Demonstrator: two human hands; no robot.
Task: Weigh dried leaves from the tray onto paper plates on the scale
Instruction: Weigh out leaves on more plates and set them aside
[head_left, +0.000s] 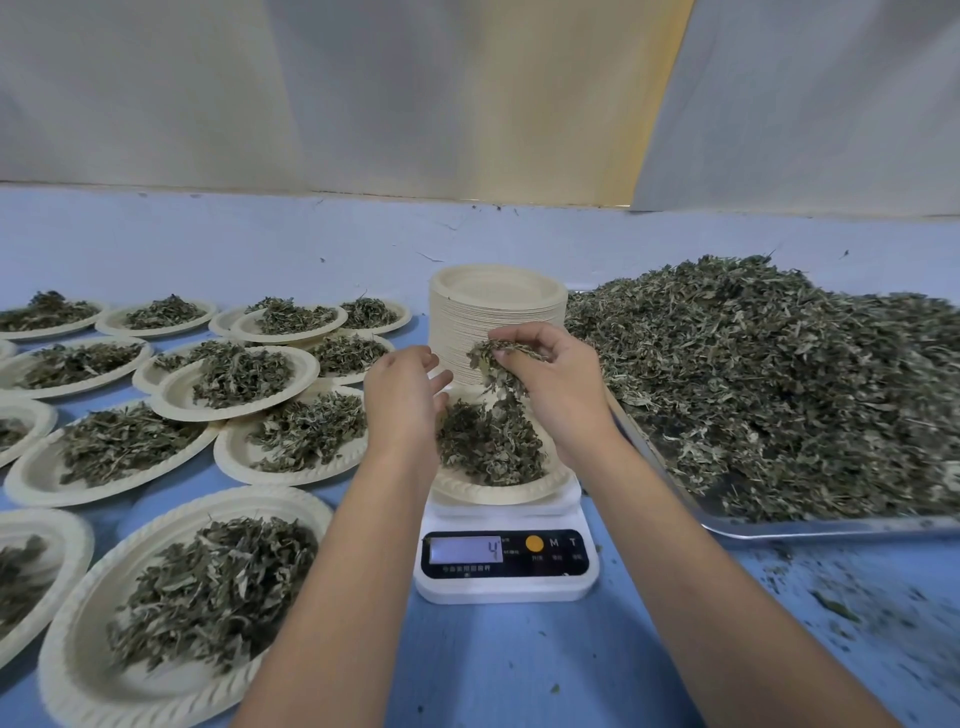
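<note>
Surroundings:
- Surface (519, 665): blue, running back to pale fabric sheets (415, 93) hung behind it.
- Filled plates (260, 501): many paper plates, each with a portion of dried leaves. They are crowded over the left half, several overlapping at the rims. The nearest ones lie just beside the left forearm.
- Plate stack (496, 312): tall pile of empty paper plates standing directly behind the scale, partly hidden by both hands.
- Leaf crumbs (831, 608): scattered on the surface in front of the tray.

Task items:
- Tray (831, 527): metal, at the right, its near corner close to the scale. It carries a large heap (769, 374) of dried leaves.
- Scale (506, 587): white, at centre. The lit display (465, 549) shows a "4"; the rest is unreadable.
- Plate on scale (498, 493): holds a mound of leaves (488, 447).

Hands:
- Right hand (550, 384): above the plate's far side. Its fingers (519, 338) are curled over a clump of leaves (498, 364), which hangs down from the grip toward the mound.
- Left hand (402, 395): over the plate's left edge. Its fingers (431, 376) are loosely extended toward the clump, close to it but holding nothing.
</note>
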